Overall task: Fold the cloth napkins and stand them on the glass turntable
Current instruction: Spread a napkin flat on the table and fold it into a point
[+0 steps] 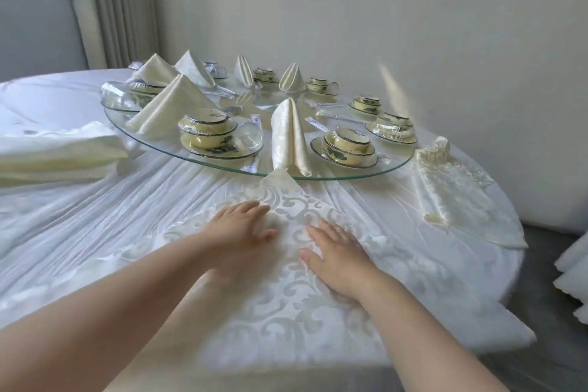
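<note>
The unfolded napkin (296, 210) is laid flat on the bench (95, 216), at the near edge, turned so that one corner points toward the glass turntable (222, 165) and reaches just under its near rim. A pale scroll pattern is woven into the cloth.

Both hands are placed palm down on the napkin, side by side near its middle. The left hand (241, 226) is laid with its fingers (254, 208) straight and slightly spread. The right hand (337, 254) is laid likewise. Nothing is gripped by either hand; the cloth is only pressed flat.

On the turntable, just beyond the napkin's far corner, one folded napkin (289, 137) is stood upright at the near rim. Three pyramid-folded napkins (171, 105) are stood on the left part of the turntable, and two narrower pleated napkins (291, 76) are stood at the far rim. Wrapped bowl-and-plate sets (206, 134) are spaced around the glass, one set on either side of the near upright napkin.

A stack of folded cloths (57, 153) is placed at the left edge of the bench. A partly rolled napkin (445, 188) is laid at the right edge.
</note>
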`<action>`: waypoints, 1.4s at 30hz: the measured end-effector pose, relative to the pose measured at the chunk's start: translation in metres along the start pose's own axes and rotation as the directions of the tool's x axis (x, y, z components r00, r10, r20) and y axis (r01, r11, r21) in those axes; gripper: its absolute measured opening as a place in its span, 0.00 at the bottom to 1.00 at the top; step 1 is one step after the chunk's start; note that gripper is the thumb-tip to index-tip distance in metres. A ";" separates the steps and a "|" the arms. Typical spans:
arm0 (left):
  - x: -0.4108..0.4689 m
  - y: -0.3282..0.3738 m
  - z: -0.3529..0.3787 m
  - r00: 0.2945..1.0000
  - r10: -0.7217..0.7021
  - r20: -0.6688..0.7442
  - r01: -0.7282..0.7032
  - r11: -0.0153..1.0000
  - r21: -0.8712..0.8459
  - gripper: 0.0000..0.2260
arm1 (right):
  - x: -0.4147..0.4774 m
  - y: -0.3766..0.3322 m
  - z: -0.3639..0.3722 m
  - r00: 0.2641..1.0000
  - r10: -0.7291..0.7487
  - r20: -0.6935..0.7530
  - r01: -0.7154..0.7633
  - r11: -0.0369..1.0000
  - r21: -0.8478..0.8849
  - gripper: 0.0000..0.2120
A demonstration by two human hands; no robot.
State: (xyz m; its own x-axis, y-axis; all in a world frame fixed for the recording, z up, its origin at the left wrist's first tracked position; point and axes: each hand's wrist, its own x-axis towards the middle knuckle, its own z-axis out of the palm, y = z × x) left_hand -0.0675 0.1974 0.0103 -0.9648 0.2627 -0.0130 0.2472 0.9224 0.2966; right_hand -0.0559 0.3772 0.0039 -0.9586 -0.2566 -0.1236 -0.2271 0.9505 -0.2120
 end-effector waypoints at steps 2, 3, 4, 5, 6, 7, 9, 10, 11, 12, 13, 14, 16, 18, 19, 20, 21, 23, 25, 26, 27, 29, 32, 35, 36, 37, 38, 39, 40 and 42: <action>-0.030 -0.016 -0.006 1.000 0.021 -0.009 -0.020 0.998 0.054 0.48 | 0.002 0.001 0.007 1.000 0.017 -0.006 -0.018 0.999 -0.041 0.26; -0.047 -0.028 -0.007 0.999 0.021 -0.034 -0.019 0.997 0.079 0.54 | 0.002 0.001 0.008 1.000 0.019 -0.007 -0.019 0.999 -0.050 0.26; -0.066 -0.042 -0.006 0.997 0.014 -0.078 -0.008 0.996 0.084 0.58 | 0.001 0.001 0.008 1.000 0.016 -0.009 -0.017 0.998 -0.056 0.26; -0.084 -0.056 -0.004 0.987 -0.002 -0.161 0.012 0.998 0.063 0.55 | 0.001 0.001 0.008 1.000 0.015 -0.012 -0.016 0.998 -0.056 0.25; -0.102 -0.070 -0.002 0.966 -0.032 -0.257 0.033 0.999 -0.001 0.48 | 0.000 0.000 0.008 1.000 0.017 -0.015 -0.018 0.998 -0.054 0.25; -0.120 -0.083 -0.001 0.942 -0.067 -0.328 0.037 0.995 -0.097 0.39 | 0.000 -0.001 0.008 0.999 0.019 -0.027 -0.021 0.998 -0.053 0.25; -0.163 -0.107 0.005 0.869 -0.186 -0.459 0.064 0.961 -0.269 0.20 | -0.001 -0.001 0.009 0.998 0.024 -0.063 -0.027 0.998 -0.053 0.25; -0.184 -0.117 0.008 0.814 -0.295 -0.500 0.117 0.927 -0.357 0.17 | -0.001 -0.002 0.009 0.996 0.027 -0.081 -0.032 0.998 -0.049 0.24; -0.203 -0.126 0.013 0.759 -0.423 -0.495 0.183 0.868 -0.462 0.17 | -0.001 -0.002 0.009 0.995 0.031 -0.098 -0.036 0.999 -0.041 0.24; -0.219 -0.134 0.018 0.698 -0.527 -0.485 0.219 0.802 -0.556 0.17 | -0.002 -0.004 0.009 0.993 0.036 -0.112 -0.039 0.999 -0.030 0.24; -0.231 -0.137 0.020 0.646 -0.602 -0.470 0.229 0.740 -0.632 0.16 | -0.002 -0.005 0.009 0.992 0.039 -0.119 -0.042 0.999 -0.022 0.24; -0.237 -0.139 0.021 0.612 -0.658 -0.440 0.230 0.680 -0.697 0.15 | -0.003 -0.007 0.009 0.992 0.042 -0.120 -0.045 0.999 -0.018 0.24; -0.241 -0.137 0.018 0.602 -0.717 -0.352 0.215 0.570 -0.793 0.12 | -0.005 -0.010 0.009 0.992 0.041 -0.116 -0.044 0.999 -0.019 0.24; -0.239 -0.136 0.016 0.633 -0.734 -0.248 0.223 0.479 -0.849 0.09 | -0.006 -0.011 0.008 0.993 0.038 -0.111 -0.040 0.999 -0.017 0.24; -0.239 -0.137 0.014 0.644 -0.735 -0.212 0.234 0.453 -0.860 0.06 | -0.007 -0.011 0.007 0.994 0.035 -0.105 -0.037 0.999 -0.013 0.24; -0.240 -0.138 0.010 0.650 -0.735 -0.190 0.239 0.436 -0.868 0.06 | -0.007 -0.011 0.007 0.995 0.033 -0.094 -0.034 0.999 -0.009 0.24; -0.242 -0.140 0.006 0.654 -0.737 -0.173 0.247 0.424 -0.871 0.06 | -0.007 -0.011 0.006 0.996 0.030 -0.082 -0.030 1.000 -0.003 0.24; -0.247 -0.143 -0.004 0.675 -0.724 -0.143 0.251 0.408 -0.878 0.08 | -0.006 -0.011 0.003 0.998 0.032 -0.055 -0.030 0.999 0.021 0.24; -0.249 -0.143 -0.016 0.709 -0.688 -0.152 0.211 0.414 -0.886 0.07 | -0.005 -0.012 0.000 0.998 0.043 -0.041 -0.041 0.998 0.040 0.24; -0.248 -0.145 -0.021 0.720 -0.670 -0.179 0.179 0.429 -0.885 0.06 | -0.005 -0.012 -0.002 0.998 0.049 -0.040 -0.048 0.998 0.033 0.24; -0.247 -0.146 -0.027 0.730 -0.648 -0.217 0.135 0.448 -0.884 0.09 | -0.006 -0.012 -0.003 0.998 0.053 -0.044 -0.052 0.998 0.021 0.24; -0.245 -0.147 -0.038 0.754 -0.602 -0.264 0.043 0.446 -0.894 0.17 | -0.007 -0.013 -0.005 0.997 0.056 -0.055 -0.055 0.998 0.009 0.24; -0.239 -0.148 -0.047 0.781 -0.586 -0.217 0.020 0.370 -0.929 0.36 | -0.013 -0.013 -0.005 0.996 0.057 -0.062 -0.056 0.998 0.024 0.23; -0.232 -0.147 -0.046 0.762 -0.633 -0.135 0.138 0.363 -0.922 0.19 | -0.018 -0.007 -0.003 0.995 0.065 -0.073 -0.062 0.997 0.042 0.22; -0.231 -0.146 -0.045 0.738 -0.663 -0.121 0.192 0.379 -0.905 0.11 | -0.020 -0.005 -0.002 0.994 0.069 -0.082 -0.064 0.996 0.056 0.22; -0.230 -0.149 -0.041 0.721 -0.682 -0.122 0.240 0.412 -0.879 0.09 | -0.021 -0.002 -0.002 0.993 0.073 -0.094 -0.066 0.995 0.075 0.22; -0.230 -0.150 -0.036 0.706 -0.696 -0.130 0.281 0.444 -0.851 0.09 | -0.023 0.000 -0.001 0.991 0.078 -0.106 -0.068 0.993 0.095 0.22; -0.230 -0.152 -0.032 0.695 -0.702 -0.154 0.305 0.482 -0.821 0.09 | -0.023 0.002 0.000 0.990 0.083 -0.114 -0.070 0.991 0.111 0.22; -0.232 -0.151 -0.031 0.675 -0.714 -0.186 0.323 0.512 -0.796 0.09 | -0.024 0.003 0.001 0.990 0.086 -0.116 -0.072 0.990 0.121 0.22; -0.231 -0.153 -0.026 0.639 -0.727 -0.251 0.350 0.565 -0.748 0.10 | -0.023 0.004 0.001 0.990 0.088 -0.111 -0.074 0.989 0.124 0.22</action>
State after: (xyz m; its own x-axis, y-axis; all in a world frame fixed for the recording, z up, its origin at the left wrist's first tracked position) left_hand 0.1147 -0.0119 -0.0079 -0.8187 -0.5741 0.0152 -0.2651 0.4012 0.8768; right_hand -0.0346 0.3862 0.0049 -0.9880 -0.1510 -0.0337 -0.1324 0.9377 -0.3211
